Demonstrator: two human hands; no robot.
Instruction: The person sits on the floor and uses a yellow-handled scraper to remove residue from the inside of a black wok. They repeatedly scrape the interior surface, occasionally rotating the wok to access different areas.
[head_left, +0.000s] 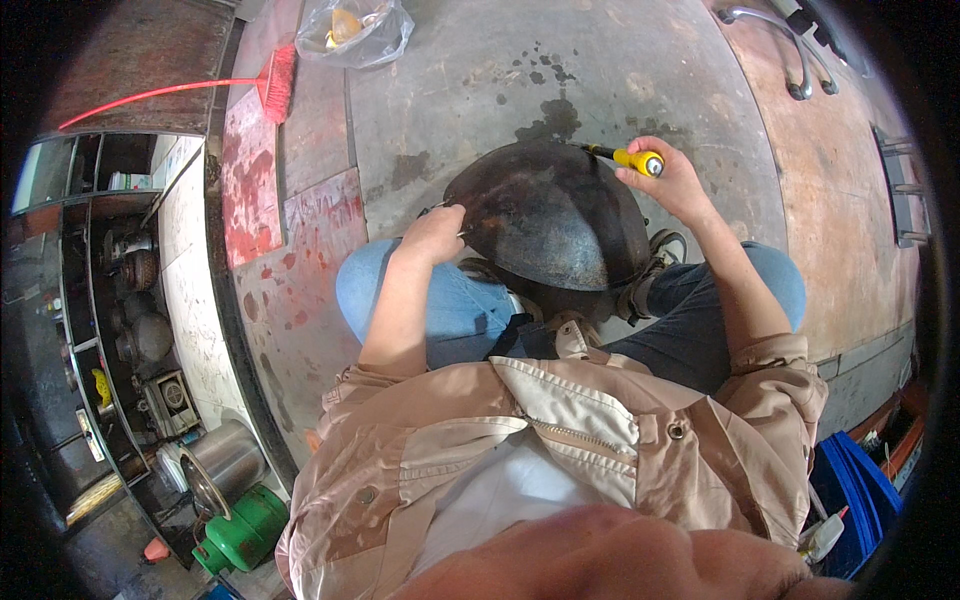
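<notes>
A blackened metal wok (551, 217) is tilted between my feet, its rounded, worn outside facing me. My left hand (435, 234) grips it at the left rim, where bits of a metal handle show around the fingers. In my right hand (667, 180) is a tool with a yellow and black handle (636, 160), pointing left. The tool's dark shaft reaches the far right edge of the wok, and its working end is hidden or too small to tell.
Dark wet spots (559, 118) mark the floor beyond the wok. A red broom (279, 82) and a plastic bag of refuse (352, 34) lie farther off. At left are shelves (112, 300), a steel pot (232, 457) and a green gas cylinder (244, 529). Chair legs (799, 52) stand upper right.
</notes>
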